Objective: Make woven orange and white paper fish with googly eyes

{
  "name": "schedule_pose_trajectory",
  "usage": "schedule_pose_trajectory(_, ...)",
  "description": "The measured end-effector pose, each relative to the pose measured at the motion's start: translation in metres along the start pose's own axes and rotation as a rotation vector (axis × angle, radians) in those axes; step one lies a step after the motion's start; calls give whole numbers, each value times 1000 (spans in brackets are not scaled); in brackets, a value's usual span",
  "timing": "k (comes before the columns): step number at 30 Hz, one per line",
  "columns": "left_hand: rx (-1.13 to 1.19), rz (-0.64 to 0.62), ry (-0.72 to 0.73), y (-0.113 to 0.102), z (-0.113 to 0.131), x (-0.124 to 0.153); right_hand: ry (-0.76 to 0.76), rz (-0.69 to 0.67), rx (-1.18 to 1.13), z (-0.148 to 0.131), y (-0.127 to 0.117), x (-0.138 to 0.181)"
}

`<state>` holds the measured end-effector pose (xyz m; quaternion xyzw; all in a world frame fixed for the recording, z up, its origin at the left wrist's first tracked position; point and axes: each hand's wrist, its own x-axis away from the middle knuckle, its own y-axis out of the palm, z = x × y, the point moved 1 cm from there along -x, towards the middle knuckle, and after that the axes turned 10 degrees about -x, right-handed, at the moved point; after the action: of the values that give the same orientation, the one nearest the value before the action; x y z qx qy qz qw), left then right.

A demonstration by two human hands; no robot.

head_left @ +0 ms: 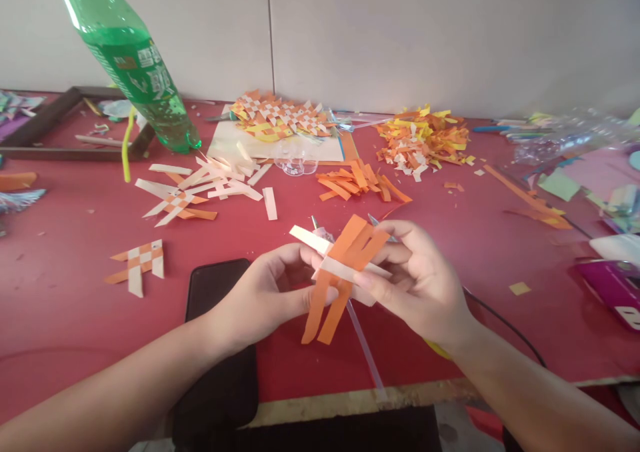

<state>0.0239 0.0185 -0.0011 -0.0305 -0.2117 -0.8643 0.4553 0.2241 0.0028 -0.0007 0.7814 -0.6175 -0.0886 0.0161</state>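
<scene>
Both forearms reach in from the lower corners, converging at mid-view over the near part of the red bench (295, 232). Left hand (273, 292): fingers curled behind, thumb extended rightward, its tip at the lower orange strips. Right hand (425, 282): turned inward, thumb on the front near a white crosswise strip, index finger bent at the upper right beside an orange end.

Grip: both hands nearly closed, pinching one small paper weave (337, 269) between them. Weave is tilted, raised above the bench; orange strips run up and down, white ones cross. Exact contact of the rear fingers hidden by paper.

Below left wrist: dark phone (215, 282), partly covered by the forearm. Clear straw (365, 345) beneath the weave, slanting to the bench edge. Beyond the hands: loose orange strips (350, 182), loose white strips (237, 175) farther left.
</scene>
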Motion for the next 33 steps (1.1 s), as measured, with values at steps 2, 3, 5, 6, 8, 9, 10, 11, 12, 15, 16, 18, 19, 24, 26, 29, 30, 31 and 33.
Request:
schedule_pose_trajectory(2,13,29,-23,0,0,0,4,-30,1,0,1,0)
schedule_pose_trajectory(3,18,48,-32,-1,-1,0,0,-36,0,0,2,0)
schedule_pose_trajectory(5,9,91,-46,-2,-1,0,1,-37,0,-1,4,0)
schedule_pose_trajectory(6,-2,117,-46,-2,-2,0,5,-30,4,-2,4,0)
schedule_pose_trajectory(8,-30,162,-39,-3,-2,0,1,-7,14,-4,5,0)
schedule_pose_trajectory(9,-41,176,-36,-3,-3,-1,-4,6,17,-5,6,0)
schedule_pose_trajectory(10,-53,183,-34,-3,-3,-1,-12,21,13,-5,6,0)
schedule_pose_trajectory(11,-65,182,-33,-2,-3,-1,-15,31,4,-6,5,0)
schedule_pose_trajectory(12,-79,176,-34,-2,-3,-1,-14,36,-5,-6,5,1)
schedule_pose_trajectory(15,-121,151,-31,-1,-4,-1,7,60,11,-4,3,0)
schedule_pose_trajectory(16,-129,142,-24,-1,-5,-1,14,73,30,-4,2,0)
schedule_pose_trajectory(18,-136,126,-16,-2,-6,-1,17,94,81,-3,0,-1)
schedule_pose_trajectory(19,-140,120,-19,-2,-7,-1,13,100,108,-3,0,-1)
schedule_pose_trajectory(24,-104,128,-40,-4,-10,0,-19,89,258,-2,-3,-1)
schedule_pose_trajectory(26,-40,163,-12,-6,-10,-1,-65,110,415,-1,-8,-2)
schedule_pose_trajectory(29,21,262,35,-9,-10,-1,-182,93,870,0,-18,-7)
schedule_pose_trajectory(30,20,298,52,-10,-9,-1,-213,47,1013,0,-20,-8)
schedule_pose_trajectory(31,13,335,74,-11,-9,-1,-226,-15,1118,0,-22,-9)
schedule_pose_trajectory(33,7,415,120,-13,-7,-1,-208,-143,1211,1,-22,-10)
